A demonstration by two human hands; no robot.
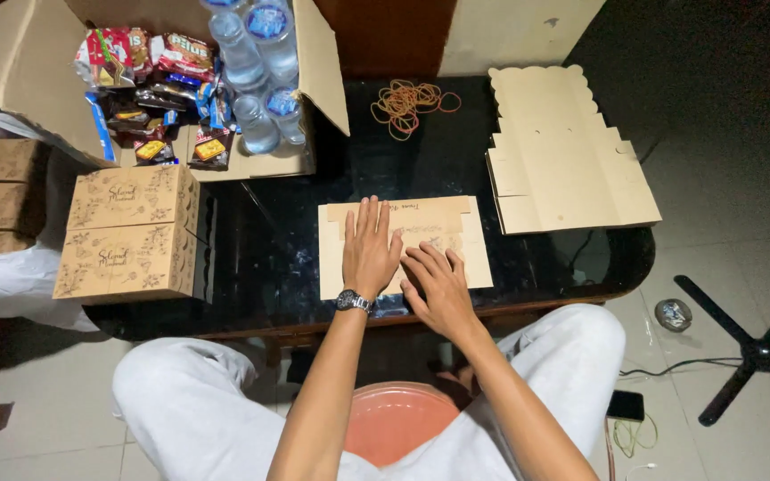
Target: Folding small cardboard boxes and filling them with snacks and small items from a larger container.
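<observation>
Down on the black table [269,258], both hands press flat on a partly folded cardboard box blank [470,254] at the near edge: the left hand [369,254], with a wristwatch [354,301], lies palm-down with fingers spread and gripping nothing, and the right hand [438,289] rests just beside it, fingers extended over the card. Further right lies a stack of flat blanks [563,151], rubber bands [407,105] lie behind, and 2 folded boxes [126,232] stand left beside an open carton [314,62] of snacks and water bottles.

On the glossy black table [278,258], the flat carton [456,245] and folded boxes [126,233] are tan with dark floral print, the rubber bands [407,105] near its far edge orange-brown, the stool [398,419] salmon-pink.
</observation>
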